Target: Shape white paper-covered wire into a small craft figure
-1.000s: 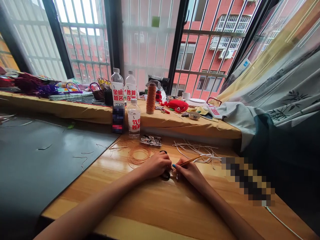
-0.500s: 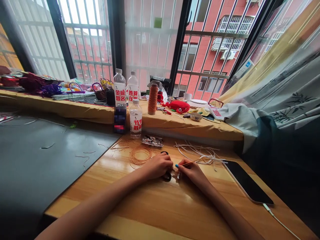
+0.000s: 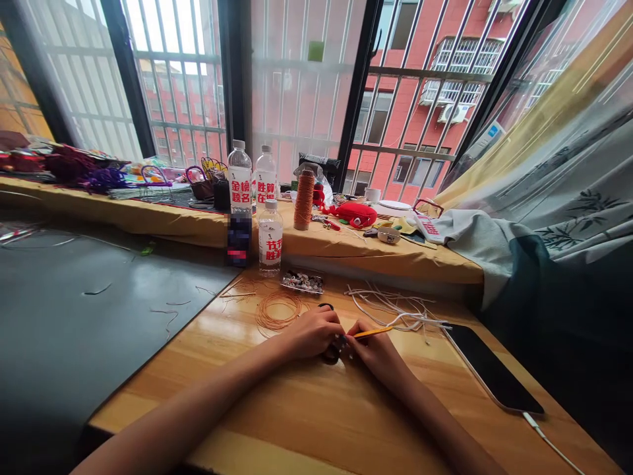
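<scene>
Pinching a yellow stick [image 3: 373, 332], the right hand [image 3: 376, 348] has neared the left hand [image 3: 316, 330], whose grip is hidden, well inside the near edge of the table [image 3: 277, 415], so both seemingly work together.

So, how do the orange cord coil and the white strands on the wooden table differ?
Colour: the orange cord coil is coppery orange; the white strands are pale.
Arrangement: the coil is wound into a round ring, while the strands sprawl loosely, crossing one another with ends sticking out.
Place: the coil lies just beyond the left hand, the strands beyond the right hand.
Shared: both are thin, flexible-looking lengths lying on the wooden table.
</scene>
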The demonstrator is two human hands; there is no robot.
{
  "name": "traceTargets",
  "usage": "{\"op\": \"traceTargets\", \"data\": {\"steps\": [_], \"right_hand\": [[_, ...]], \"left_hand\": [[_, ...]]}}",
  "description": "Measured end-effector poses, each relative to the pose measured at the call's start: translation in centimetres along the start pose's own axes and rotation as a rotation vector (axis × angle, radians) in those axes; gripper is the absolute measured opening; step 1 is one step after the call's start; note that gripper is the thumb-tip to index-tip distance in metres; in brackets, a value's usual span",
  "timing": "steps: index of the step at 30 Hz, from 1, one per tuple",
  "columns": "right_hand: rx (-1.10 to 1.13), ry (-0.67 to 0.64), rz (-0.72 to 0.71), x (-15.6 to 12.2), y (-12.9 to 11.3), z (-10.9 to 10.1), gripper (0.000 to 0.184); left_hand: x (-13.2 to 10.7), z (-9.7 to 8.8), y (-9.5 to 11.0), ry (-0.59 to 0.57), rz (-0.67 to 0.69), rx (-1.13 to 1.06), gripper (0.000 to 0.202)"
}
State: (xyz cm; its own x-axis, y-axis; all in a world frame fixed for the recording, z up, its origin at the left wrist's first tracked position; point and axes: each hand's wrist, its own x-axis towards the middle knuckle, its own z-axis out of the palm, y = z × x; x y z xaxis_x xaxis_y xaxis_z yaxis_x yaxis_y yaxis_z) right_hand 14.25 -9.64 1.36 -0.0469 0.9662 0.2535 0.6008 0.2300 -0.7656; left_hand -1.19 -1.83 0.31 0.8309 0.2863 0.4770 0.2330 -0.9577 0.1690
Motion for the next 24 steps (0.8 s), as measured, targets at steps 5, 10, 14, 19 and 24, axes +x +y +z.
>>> {"op": "traceTargets", "data": {"steps": [5, 10, 14, 19, 24], "right_hand": [[0.105, -0.036, 0.061, 0.4, 0.8, -0.4, 0.025], [0.2, -0.108, 0.064, 0.5, 1.2, -0.6, 0.027], [0.256, -0.137, 0.092, 0.4, 1.1, -0.6, 0.029], [0.262, -0.078, 0.161, 0.5, 0.7, -0.4, 0.032], [0.251, 0.061, 0.173, 0.5, 0.2, 0.3, 0.015]], "left_hand": [[0.0, 0.2, -0.2, 0.01, -0.007, -0.002, 0.02], [-0.1, 0.5, -0.4, 0.014, 0.025, 0.022, 0.02], [-0.1, 0.3, -0.1, 0.014, 0.054, 0.043, 0.022], [-0.1, -0.4, 0.5, 0.008, 0.073, 0.054, 0.018], [0.0, -0.8, 1.0, 0.002, 0.077, 0.075, 0.015]]}}
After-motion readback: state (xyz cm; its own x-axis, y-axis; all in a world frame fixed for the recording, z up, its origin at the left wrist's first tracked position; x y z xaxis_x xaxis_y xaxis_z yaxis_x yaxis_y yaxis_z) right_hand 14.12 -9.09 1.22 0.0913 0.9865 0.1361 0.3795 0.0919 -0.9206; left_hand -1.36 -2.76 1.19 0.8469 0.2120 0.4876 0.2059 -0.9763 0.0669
